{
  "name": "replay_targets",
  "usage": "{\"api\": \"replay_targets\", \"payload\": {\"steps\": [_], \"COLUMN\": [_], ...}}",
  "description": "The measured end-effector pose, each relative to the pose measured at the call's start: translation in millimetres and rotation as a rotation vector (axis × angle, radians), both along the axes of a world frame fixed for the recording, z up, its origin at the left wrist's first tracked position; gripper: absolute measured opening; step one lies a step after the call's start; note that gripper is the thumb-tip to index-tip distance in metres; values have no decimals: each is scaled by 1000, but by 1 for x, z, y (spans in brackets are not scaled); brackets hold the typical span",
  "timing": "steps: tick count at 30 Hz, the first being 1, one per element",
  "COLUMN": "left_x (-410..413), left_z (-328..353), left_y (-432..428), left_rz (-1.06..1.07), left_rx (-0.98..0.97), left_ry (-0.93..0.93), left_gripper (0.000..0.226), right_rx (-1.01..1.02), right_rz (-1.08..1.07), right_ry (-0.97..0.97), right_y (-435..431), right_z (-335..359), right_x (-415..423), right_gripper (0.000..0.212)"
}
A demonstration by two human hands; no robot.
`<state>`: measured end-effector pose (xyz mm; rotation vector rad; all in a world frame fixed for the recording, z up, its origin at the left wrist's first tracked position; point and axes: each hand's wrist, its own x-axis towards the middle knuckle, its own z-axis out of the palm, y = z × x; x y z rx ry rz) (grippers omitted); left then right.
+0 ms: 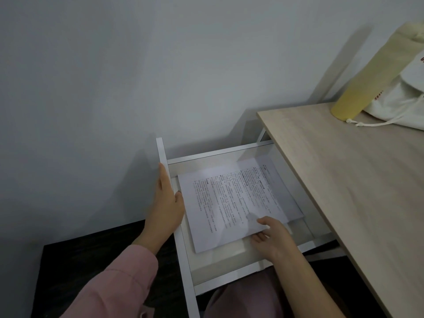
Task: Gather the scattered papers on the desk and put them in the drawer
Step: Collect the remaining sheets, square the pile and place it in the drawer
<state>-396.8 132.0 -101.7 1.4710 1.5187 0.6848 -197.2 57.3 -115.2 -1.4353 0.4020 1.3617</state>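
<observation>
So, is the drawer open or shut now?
Open. The drawer is pulled out from under the desk, and the papers lie inside in plain view.

Dim indoor scene under flat, cool grey light with no glare. Light comes from the right: a yellow cylinder (367, 76) throws a long, soft slanted shadow left onto the wall (137, 76), and the open drawer (163, 154) casts a fainter one the same way. The tabletop (355, 180) shades the drawer's right side. A small grey shadow lies on the papers (224, 203), whose print is too soft to read. The wall darkens toward the left corners, and a dark surface (91, 271) at lower left is almost black. Wide-angle distortion tilts straight edges near the frame's sides.
</observation>
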Motion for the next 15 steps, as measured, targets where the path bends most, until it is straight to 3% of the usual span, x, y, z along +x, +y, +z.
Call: {"api": "replay_targets", "payload": {"steps": [2,4,6,9,11,15], "left_x": [1,1,2,3,3,4], "left_z": [2,2,3,4,6,8], "left_y": [-1,-1,-1,-1,-2,-3], "left_rz": [-1,1,3,0,-2,12], "left_rx": [-8,-14,-15,-20,-21,-29], "left_ry": [2,17,22,18,42,69], "left_gripper": [74,74,74,73,72,71], "right_rx": [13,27,132,337,374,384], "right_rz": [22,203,561,1192,1473,1743], "right_ry": [-53,-303,-734,-1331,-1662,-1931], "right_y": [-6,-11,-12,-6,1,16], "right_z": [4,8,6,-9,-22,-44], "right_x": [0,-7,-22,-54,-68,-75], "right_gripper": [16,10,27,33,34,26]}}
